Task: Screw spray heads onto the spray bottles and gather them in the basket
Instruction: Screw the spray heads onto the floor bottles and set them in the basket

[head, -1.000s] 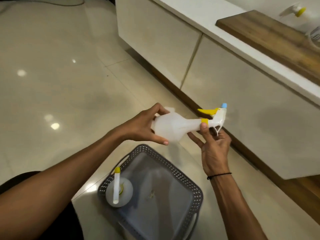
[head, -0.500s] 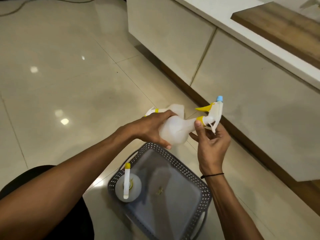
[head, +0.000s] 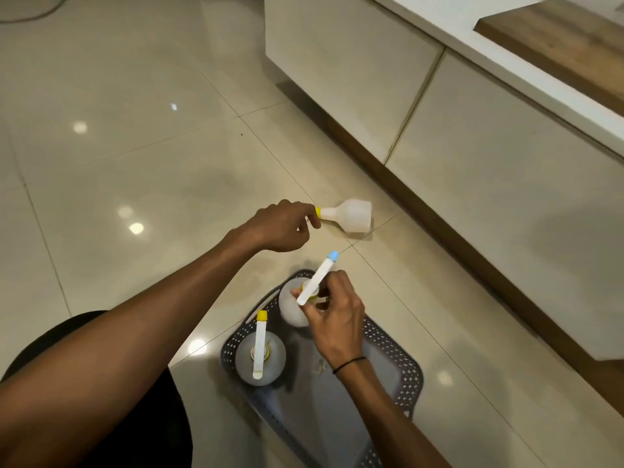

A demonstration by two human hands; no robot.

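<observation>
A dark grey perforated basket (head: 410, 376) sits on the floor. In its near left corner stands a white spray bottle with a yellow-tipped head (head: 260, 352). My right hand (head: 332, 315) grips the spray head of a second bottle with a blue nozzle (head: 293, 307), holding it upright at the basket's far corner. Beyond the basket a third white bottle (head: 347, 217) lies on its side on the floor. My left hand (head: 280, 226) pinches its yellow collar; whatever head it carries is hidden behind my fingers.
A low white cabinet (head: 439, 136) with a wooden plinth runs along the right, topped by a white counter and a wooden board (head: 557, 38). Glossy beige floor tiles (head: 135, 146) spread to the left. A cable lies at the top left corner.
My right hand lowered the blue-nozzled bottle from in front of me into the basket. My left hand let go of it and reached out to the bottle lying on the floor.
</observation>
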